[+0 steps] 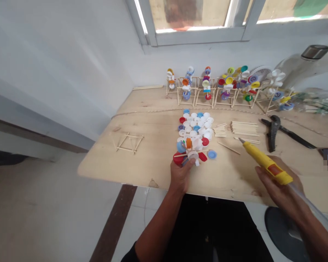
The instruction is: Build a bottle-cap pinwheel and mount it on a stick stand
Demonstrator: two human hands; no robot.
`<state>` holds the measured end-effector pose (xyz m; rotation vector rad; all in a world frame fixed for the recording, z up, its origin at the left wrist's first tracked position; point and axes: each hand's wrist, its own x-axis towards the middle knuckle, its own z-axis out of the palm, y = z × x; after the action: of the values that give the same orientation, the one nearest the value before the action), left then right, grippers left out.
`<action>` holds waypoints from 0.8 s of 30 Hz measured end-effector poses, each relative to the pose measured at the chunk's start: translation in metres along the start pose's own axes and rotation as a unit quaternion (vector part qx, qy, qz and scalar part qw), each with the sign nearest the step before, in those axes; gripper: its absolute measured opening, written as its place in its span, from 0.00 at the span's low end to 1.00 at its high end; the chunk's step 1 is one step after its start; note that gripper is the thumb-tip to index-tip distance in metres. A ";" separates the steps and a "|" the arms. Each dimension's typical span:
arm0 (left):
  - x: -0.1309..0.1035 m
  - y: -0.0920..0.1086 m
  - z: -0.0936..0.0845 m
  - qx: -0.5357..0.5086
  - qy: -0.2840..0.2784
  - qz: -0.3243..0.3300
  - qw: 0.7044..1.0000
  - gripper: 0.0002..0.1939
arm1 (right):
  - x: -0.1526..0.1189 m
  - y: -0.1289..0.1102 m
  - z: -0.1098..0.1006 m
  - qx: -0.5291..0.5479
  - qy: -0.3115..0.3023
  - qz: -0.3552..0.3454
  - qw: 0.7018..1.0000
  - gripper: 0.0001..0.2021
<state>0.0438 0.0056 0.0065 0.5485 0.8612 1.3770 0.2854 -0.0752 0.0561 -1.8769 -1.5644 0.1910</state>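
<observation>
Both hands (pixel 180 177) (pixel 282 183) curled: cap-wheel (pixel 192 156) left, glue gun (pixel 265 161) right.

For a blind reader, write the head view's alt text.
The left hand holds a cluster of plastic caps and sticks; the right hand, a yellow glue gun. Loose caps and framed cap wheels sit on the wooden table.

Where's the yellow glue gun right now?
In the head view, the yellow glue gun is right of centre, held in the person's right grip, just below the wooden sticks in the picture.
</observation>
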 end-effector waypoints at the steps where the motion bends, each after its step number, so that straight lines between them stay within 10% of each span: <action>1: 0.000 0.000 0.000 -0.002 -0.001 0.000 1.000 0.20 | 0.004 0.009 -0.007 -0.041 -0.001 -0.020 0.999 0.10; 9: 0.000 0.000 0.000 -0.009 -0.004 0.001 1.000 0.18 | 0.023 0.095 -0.042 -0.265 -0.026 -0.106 0.958 0.12; 24: 0.001 0.000 0.000 -0.006 -0.002 -0.001 1.000 0.17 | 0.057 0.146 -0.056 -0.300 -0.137 -0.141 0.933 0.16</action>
<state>0.0439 0.0064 0.0059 0.5410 0.8486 1.3790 0.4482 -0.0522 0.0316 -2.0973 -2.2572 -0.1876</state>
